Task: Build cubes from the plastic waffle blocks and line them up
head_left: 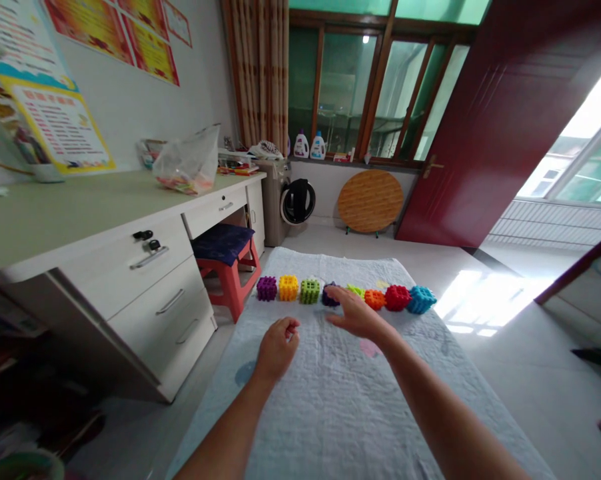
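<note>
Row of cubes: From left to right across the centre of the frame are lined up a knobbly purple lattice cube (267, 289), a yellow lattice cube (288, 288), a green lattice cube (310, 291), a dark blue lattice cube (329, 298), a lime-green lattice cube (356, 291), an orange lattice cube (374, 300), a red lattice cube (397, 298) and a bright blue lattice cube (421, 300).
Spacing: Narrow gaps are left between the cubes at the left end; the orange, red and bright blue ones are set close together.
Right hand: The bare right hand (353, 312) is held over the middle of the row, with the dark blue and lime-green cubes partly covered by it.
Right grip: The fingers are extended and the thumb is parted from them; nothing is seen clasped, and contact with the dark blue cube cannot be told.
Left hand: The bare left hand (279, 347) is held just left of centre, nearer the lower edge than the cubes.
Left grip: The fingers are loosely curled; whether anything is enclosed cannot be told.
Cloth: The cubes are carried by a pale blue patterned cloth (320, 413), spread through the lower centre.
Left side: A red plastic stool with a dark blue seat (224, 241) is placed beside a white drawered desk (145, 283).
Upper right: A dark red door (490, 120) is seen.
</note>
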